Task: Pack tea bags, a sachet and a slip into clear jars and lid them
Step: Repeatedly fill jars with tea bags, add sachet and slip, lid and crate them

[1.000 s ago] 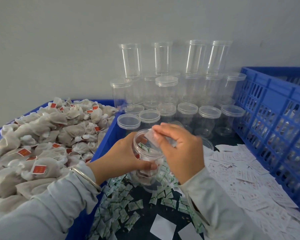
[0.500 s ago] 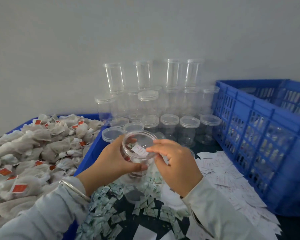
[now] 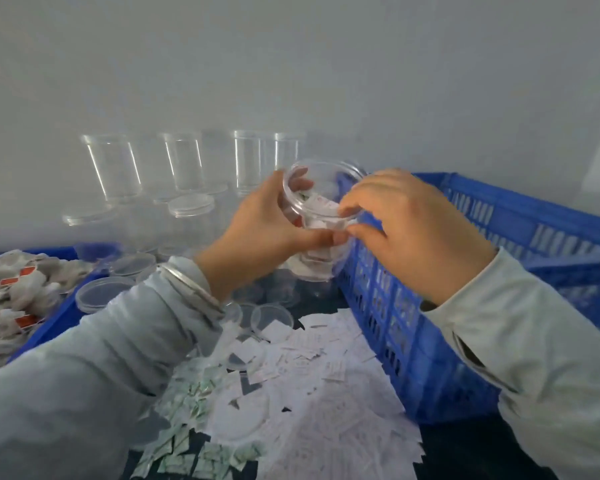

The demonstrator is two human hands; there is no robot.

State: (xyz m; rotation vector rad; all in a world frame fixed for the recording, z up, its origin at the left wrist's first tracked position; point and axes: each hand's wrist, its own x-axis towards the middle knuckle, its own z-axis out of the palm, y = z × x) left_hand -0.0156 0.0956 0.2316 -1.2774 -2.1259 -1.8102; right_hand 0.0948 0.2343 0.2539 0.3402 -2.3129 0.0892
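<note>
At the far left edge a blue bin holds a heap of tea bags with red tags, its near-right rim running diagonally toward the middle. Just right of that rim loose clear lids lie on the dark surface, and behind them empty clear jars stand stacked in rows against the grey wall, some capped.

In the near middle, green-printed sachets are scattered, overlapping a spread of white slips to their right; between them they cover most of the surface between the two blue containers, leaving only dark strips bare at the near edge.

Above this, the left hand, a bangle on its wrist, grips a clear jar around its upper wall, thumb on the near side and fingers on the far side. The jar is lifted and tilted, mouth toward the camera, with white contents and a printed slip visible inside. The right hand meets the jar's rim from the right, fingers curled, fingertips at the mouth; whether they pinch anything I cannot tell.

The jar hangs just over the left wall of the blue crate, which fills the right side.
</note>
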